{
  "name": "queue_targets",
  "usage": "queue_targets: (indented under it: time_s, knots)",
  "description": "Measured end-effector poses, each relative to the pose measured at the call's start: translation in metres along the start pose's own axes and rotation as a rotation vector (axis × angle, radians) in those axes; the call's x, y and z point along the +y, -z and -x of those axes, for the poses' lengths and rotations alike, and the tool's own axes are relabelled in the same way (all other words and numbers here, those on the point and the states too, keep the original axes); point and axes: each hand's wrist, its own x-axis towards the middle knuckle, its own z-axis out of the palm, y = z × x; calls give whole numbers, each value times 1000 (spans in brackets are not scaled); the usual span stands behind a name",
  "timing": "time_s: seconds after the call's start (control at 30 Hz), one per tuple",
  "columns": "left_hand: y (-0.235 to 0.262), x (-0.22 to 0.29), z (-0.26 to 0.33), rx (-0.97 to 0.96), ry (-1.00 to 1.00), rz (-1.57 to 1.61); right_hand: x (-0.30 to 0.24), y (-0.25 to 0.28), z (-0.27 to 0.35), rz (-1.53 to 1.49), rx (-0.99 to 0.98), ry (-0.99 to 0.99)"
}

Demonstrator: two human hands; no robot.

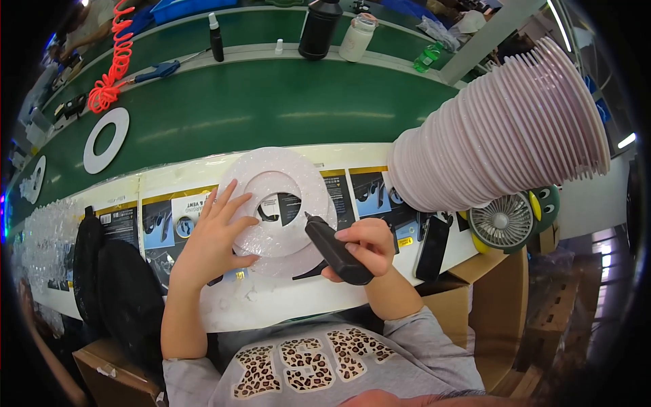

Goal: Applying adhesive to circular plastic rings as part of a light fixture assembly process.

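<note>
A flat white ring (281, 163) lies in front of me, with another pale ring (288, 263) partly showing beneath it. My left hand (213, 237) rests on the upper ring's left side, fingers spread. In my right hand (369, 244) is a black handheld tool (336, 252) with a thin pointed tip. That tip is at the right side of the ring, close to its surface; whether it touches, I cannot tell. Printed packaging sheets (161, 227) lie under the rings and show through the ring's hole.
A tall leaning stack of pale rings (502, 129) stands at the right, by a small fan (502, 220) and a phone (434, 247). Bubble wrap (51, 241) and a black bag (125, 278) are at left. Beyond lie a loose ring (119, 141), red coiled hose (121, 57) and bottles (319, 30).
</note>
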Motion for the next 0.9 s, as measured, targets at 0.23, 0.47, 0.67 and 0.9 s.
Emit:
queue_targets:
  time_s: [0.23, 0.47, 0.67, 0.9]
  knots:
    - [-21, 6, -4, 29, -77, 11, 3, -12, -6, -212, 131, -382]
    - [-26, 4, -2, 60, -92, 12, 3, -20, -6, -418, 190, -619]
    - [-11, 3, 0, 35, -82, 14, 1, -21, -1, -496, 257, -614]
    - [-5, 1, 3, 17, 8, -9, 7, -22, -2, -257, 10, -219]
